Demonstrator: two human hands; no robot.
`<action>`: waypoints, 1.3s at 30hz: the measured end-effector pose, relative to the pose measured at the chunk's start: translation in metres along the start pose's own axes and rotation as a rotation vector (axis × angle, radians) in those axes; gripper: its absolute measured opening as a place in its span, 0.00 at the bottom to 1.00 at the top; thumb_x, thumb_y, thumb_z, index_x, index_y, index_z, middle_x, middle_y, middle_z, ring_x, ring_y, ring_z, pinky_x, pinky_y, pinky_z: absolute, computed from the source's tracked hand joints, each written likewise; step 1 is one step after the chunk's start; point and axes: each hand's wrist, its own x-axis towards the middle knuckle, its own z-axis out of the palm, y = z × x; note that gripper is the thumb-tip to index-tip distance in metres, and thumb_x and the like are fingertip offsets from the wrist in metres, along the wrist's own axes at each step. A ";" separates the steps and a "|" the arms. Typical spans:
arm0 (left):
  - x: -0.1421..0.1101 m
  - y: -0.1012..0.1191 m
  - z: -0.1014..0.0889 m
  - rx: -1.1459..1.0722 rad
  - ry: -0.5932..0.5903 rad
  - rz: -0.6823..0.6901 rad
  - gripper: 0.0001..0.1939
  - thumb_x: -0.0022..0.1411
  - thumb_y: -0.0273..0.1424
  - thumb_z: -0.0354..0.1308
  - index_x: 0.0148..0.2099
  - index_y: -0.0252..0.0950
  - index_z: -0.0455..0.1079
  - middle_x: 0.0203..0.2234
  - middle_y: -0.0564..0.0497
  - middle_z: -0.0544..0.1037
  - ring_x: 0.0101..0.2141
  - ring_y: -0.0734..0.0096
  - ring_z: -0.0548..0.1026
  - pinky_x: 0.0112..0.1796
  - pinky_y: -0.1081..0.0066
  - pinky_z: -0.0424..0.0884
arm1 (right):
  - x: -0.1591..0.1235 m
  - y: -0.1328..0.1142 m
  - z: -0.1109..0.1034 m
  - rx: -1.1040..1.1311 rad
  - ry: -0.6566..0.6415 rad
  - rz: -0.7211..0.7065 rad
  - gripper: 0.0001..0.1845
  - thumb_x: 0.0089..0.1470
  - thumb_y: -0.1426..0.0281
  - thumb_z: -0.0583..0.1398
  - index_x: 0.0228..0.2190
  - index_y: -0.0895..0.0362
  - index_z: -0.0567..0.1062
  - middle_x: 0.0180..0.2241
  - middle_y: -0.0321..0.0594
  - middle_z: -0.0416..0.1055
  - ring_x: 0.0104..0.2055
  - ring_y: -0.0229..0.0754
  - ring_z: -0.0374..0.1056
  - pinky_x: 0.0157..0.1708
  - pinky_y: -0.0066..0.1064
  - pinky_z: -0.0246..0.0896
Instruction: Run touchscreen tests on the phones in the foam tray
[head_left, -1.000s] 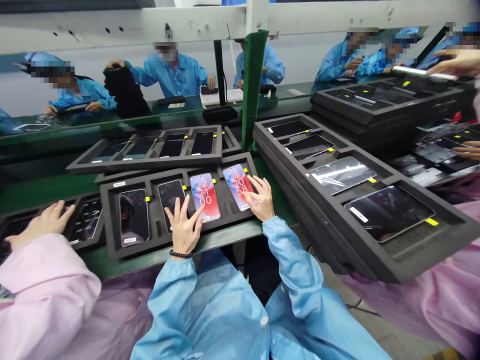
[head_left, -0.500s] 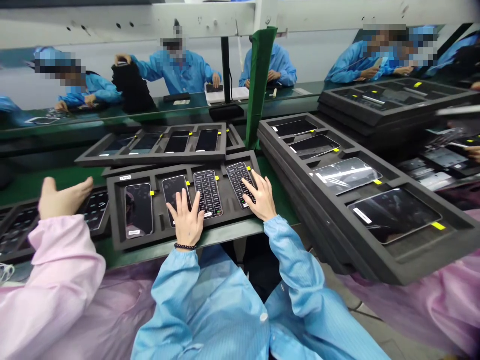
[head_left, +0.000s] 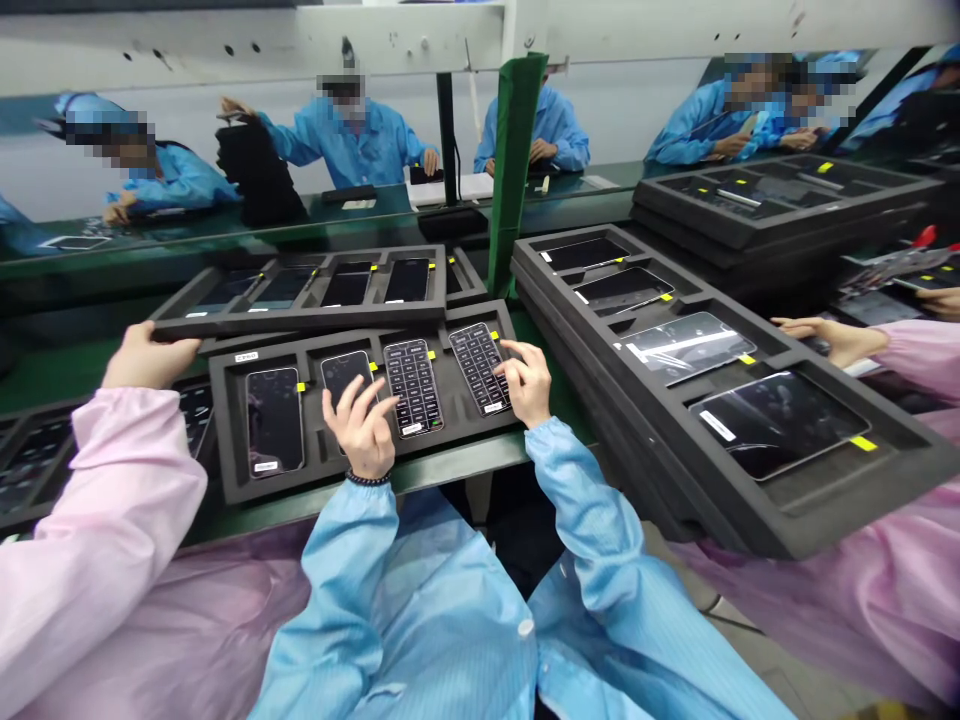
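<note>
Black foam forms the tray (head_left: 231, 430) on the surface (head_left: 564, 400). Its third phone (head_left: 417, 385) and rightmost phone (head_left: 474, 365) show button grids, apparently under way; the dark leftmost phone (head_left: 274, 420) and second phone (head_left: 343, 368) seem unstarted. Left hand (head_left: 366, 428) and right hand (head_left: 530, 385), loosely curled, grip nothing; touch is unclear.

Green post (head_left: 516, 175), white beam (head_left: 315, 48)

One view, on your head: looks forward and down at the phone tray (head_left: 232, 440) from its near side, close. Frame takes in your blue sleeves (head_left: 600, 510) nearer than the tray, tray stack (head_left: 637, 420) to its right, co-workers (head_left: 352, 150) well beyond it.
</note>
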 end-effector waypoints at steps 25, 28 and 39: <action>0.025 0.000 0.027 -0.014 -0.068 -0.201 0.29 0.72 0.41 0.36 0.58 0.36 0.73 0.66 0.39 0.62 0.70 0.52 0.52 0.68 0.43 0.31 | 0.021 -0.003 0.024 -0.147 0.045 -0.003 0.21 0.67 0.67 0.48 0.44 0.53 0.81 0.59 0.45 0.67 0.58 0.50 0.62 0.60 0.45 0.56; 0.003 0.004 0.010 -0.033 -0.098 -0.318 0.26 0.72 0.40 0.40 0.57 0.35 0.73 0.63 0.38 0.66 0.69 0.51 0.54 0.68 0.42 0.34 | 0.007 0.002 0.016 -0.172 0.029 0.066 0.20 0.67 0.67 0.49 0.43 0.53 0.81 0.60 0.45 0.66 0.59 0.51 0.61 0.59 0.46 0.58; -0.038 0.003 -0.004 -0.026 -0.119 -0.372 0.25 0.72 0.39 0.41 0.59 0.32 0.68 0.63 0.36 0.65 0.70 0.51 0.51 0.68 0.42 0.39 | -0.031 -0.015 -0.003 -0.414 -0.051 0.052 0.19 0.65 0.66 0.53 0.31 0.58 0.81 0.52 0.52 0.73 0.55 0.55 0.64 0.53 0.47 0.62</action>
